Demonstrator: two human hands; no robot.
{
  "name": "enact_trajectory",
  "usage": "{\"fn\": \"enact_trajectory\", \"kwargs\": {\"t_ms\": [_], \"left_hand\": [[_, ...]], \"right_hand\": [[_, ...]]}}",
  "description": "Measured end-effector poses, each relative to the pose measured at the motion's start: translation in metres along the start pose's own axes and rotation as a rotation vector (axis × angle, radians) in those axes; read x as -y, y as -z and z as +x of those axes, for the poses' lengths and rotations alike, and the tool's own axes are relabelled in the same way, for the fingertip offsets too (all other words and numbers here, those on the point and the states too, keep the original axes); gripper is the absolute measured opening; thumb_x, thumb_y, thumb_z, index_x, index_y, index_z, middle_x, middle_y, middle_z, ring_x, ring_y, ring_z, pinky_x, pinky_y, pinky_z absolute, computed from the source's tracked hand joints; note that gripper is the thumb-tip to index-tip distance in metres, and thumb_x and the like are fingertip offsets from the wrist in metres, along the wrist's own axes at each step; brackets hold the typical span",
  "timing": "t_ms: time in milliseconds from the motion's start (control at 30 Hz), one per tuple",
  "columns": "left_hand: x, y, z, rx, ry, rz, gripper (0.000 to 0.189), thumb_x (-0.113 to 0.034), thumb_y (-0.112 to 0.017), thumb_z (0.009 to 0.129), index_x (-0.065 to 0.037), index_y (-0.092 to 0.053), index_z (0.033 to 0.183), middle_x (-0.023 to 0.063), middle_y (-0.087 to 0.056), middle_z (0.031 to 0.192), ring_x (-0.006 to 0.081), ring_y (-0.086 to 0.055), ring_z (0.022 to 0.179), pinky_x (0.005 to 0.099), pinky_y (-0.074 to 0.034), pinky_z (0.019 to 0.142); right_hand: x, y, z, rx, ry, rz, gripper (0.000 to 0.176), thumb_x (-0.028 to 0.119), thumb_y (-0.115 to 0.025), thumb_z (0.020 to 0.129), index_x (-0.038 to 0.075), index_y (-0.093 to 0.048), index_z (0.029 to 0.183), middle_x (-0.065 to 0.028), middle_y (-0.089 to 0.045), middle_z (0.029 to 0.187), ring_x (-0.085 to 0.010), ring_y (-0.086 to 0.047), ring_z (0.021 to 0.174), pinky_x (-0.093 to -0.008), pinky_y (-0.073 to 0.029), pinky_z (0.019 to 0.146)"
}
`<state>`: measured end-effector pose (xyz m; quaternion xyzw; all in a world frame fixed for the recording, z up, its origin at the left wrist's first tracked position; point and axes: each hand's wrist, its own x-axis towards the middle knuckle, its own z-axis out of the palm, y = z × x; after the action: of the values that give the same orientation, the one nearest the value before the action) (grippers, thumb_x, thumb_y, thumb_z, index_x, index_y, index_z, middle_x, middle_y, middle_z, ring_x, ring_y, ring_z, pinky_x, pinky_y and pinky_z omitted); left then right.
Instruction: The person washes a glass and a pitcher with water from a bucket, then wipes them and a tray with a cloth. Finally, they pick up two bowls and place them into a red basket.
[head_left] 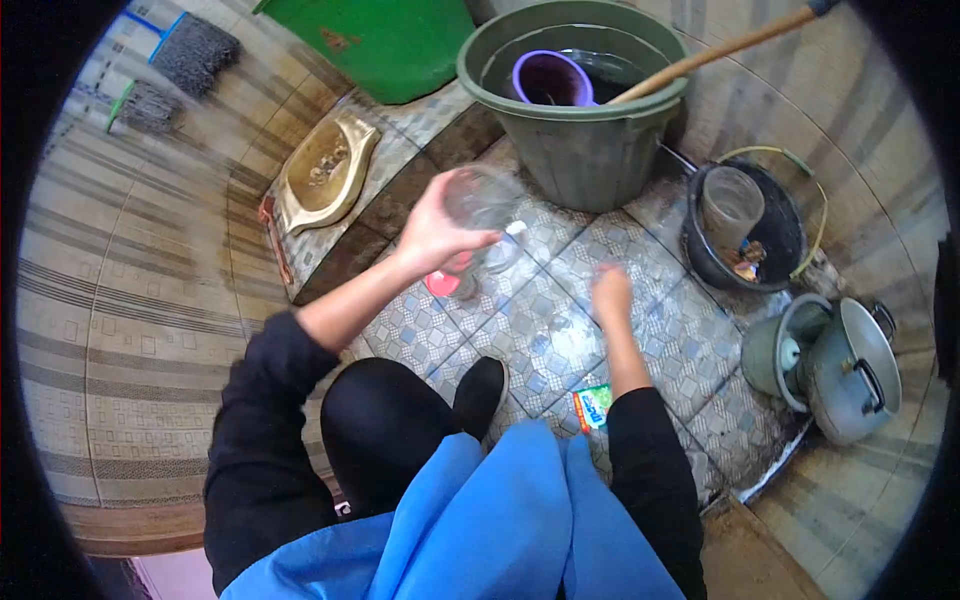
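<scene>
My left hand (pixel 438 238) is wrapped round a clear see-through jar (pixel 488 200), held up over the tiled floor (pixel 540 350). Below that hand, a red-lidded container (pixel 442 283) stands on the tiles, partly covered by my fingers in this view. My right hand (pixel 611 295) hangs over the wet, soapy floor, to the right of the jar and apart from it. It is smeared by motion and its fingers point away from me, so I cannot tell what it holds. Beside my right forearm lies a green and red packet (pixel 594 408).
A large green bucket (pixel 575 165) of water holds a purple dipper (pixel 553 80) and a wooden handle (pixel 715 52). On the right are a black pail (pixel 735 272) with a plastic container inside, and a metal pot (pixel 850 385). At left, a squat toilet (pixel 360 180) sits on a raised step.
</scene>
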<state>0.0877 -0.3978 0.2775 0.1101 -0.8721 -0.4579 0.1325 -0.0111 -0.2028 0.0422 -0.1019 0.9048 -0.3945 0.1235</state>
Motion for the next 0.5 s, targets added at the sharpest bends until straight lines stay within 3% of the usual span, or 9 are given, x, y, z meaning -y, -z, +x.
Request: {"fn": "enact_trajectory", "kwargs": {"t_ms": [100, 167, 200, 300, 400, 500], "left_hand": [[0.006, 0.045, -0.034, -0.082, 0.192, -0.117, 0.076, -0.01, -0.076, 0.056, 0.001, -0.033, 0.118, 0.014, -0.045, 0.113, 0.0194, -0.049, 0.101, 0.033, -0.04, 0.087], [0.044, 0.061, -0.052, -0.189, 0.223, -0.242, 0.08, -0.009, -0.077, 0.052, 0.0, -0.033, 0.118, 0.014, -0.044, 0.114, 0.0202, -0.047, 0.103, 0.0324, -0.041, 0.087], [0.058, 0.072, -0.056, -0.193, 0.238, -0.259, 0.081, -0.009, -0.077, 0.05, 0.0, -0.033, 0.118, 0.014, -0.044, 0.114, 0.0203, -0.047, 0.103, 0.0319, -0.041, 0.086], [0.055, 0.082, -0.06, -0.3, 0.263, -0.25, 0.081, -0.009, -0.076, 0.049, 0.0, -0.035, 0.117, 0.0128, -0.044, 0.114, 0.0191, -0.044, 0.106, 0.0312, -0.036, 0.091], [0.06, 0.092, -0.07, -0.322, 0.26, -0.246, 0.081, -0.009, -0.076, 0.048, 0.0, -0.035, 0.117, 0.0122, -0.044, 0.114, 0.0188, -0.042, 0.107, 0.0316, -0.034, 0.092], [0.064, 0.1, -0.071, -0.435, 0.288, -0.236, 0.08, -0.008, -0.076, 0.048, 0.0, -0.036, 0.117, 0.012, -0.044, 0.114, 0.0192, -0.041, 0.109, 0.0313, -0.033, 0.092]], "right_hand": [[0.047, -0.063, -0.014, 0.248, 0.281, 0.045, 0.022, 0.008, -0.055, 0.067, 0.01, -0.059, 0.088, -0.0132, -0.052, 0.103, -0.0304, -0.053, 0.089, -0.0382, -0.043, 0.076], [0.085, -0.086, -0.016, 0.407, 0.299, 0.013, 0.026, 0.007, -0.049, 0.071, 0.012, -0.057, 0.096, -0.0104, -0.05, 0.108, -0.0292, -0.052, 0.092, -0.0387, -0.043, 0.077], [0.097, -0.104, -0.011, 0.405, 0.301, 0.022, 0.026, 0.007, -0.049, 0.071, 0.012, -0.057, 0.096, -0.0104, -0.05, 0.108, -0.0292, -0.052, 0.092, -0.0387, -0.043, 0.077], [0.117, -0.153, -0.003, 0.366, 0.581, -0.165, 0.032, 0.01, -0.034, 0.08, 0.016, -0.051, 0.106, -0.0098, -0.05, 0.107, -0.0284, -0.053, 0.092, -0.0393, -0.044, 0.076], [0.123, -0.185, 0.005, 0.579, 0.567, -0.239, 0.029, 0.011, -0.035, 0.081, 0.014, -0.051, 0.104, -0.0111, -0.048, 0.11, -0.029, -0.053, 0.092, -0.0397, -0.045, 0.075], [0.116, -0.188, 0.003, 0.632, 0.516, -0.249, 0.019, 0.016, -0.042, 0.079, 0.007, -0.056, 0.09, -0.0161, -0.055, 0.094, -0.0317, -0.056, 0.08, -0.0415, -0.046, 0.068]]}}
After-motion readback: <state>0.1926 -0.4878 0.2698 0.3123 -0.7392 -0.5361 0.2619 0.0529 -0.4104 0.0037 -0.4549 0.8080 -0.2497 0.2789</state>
